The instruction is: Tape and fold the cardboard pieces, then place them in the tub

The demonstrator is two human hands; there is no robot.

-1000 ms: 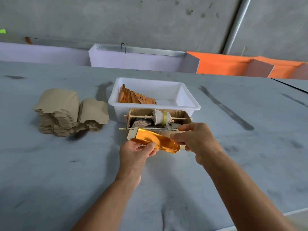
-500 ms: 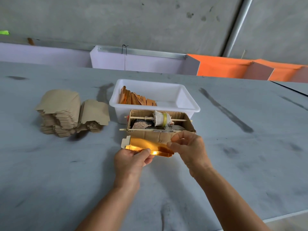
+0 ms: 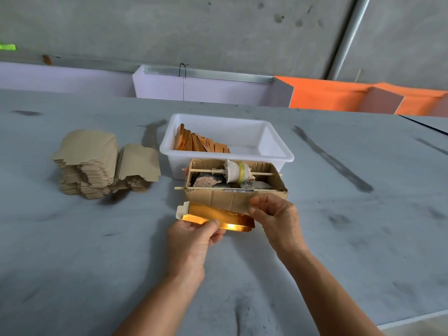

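Head view, both hands (image 3: 191, 241) (image 3: 278, 221) pinching gold cardboard piece (image 3: 218, 215), tub (image 3: 278, 144) beyond

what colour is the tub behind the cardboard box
White tub, seen clearly in the head view.

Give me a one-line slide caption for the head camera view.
Both hands, left hand and right hand, hold a gold-foil cardboard piece before the tape-dispenser box and white tub.

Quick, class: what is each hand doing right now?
Left hand: pinching the gold cardboard piece at its near edge.
Right hand: fingers curled, gripping the piece's right end.
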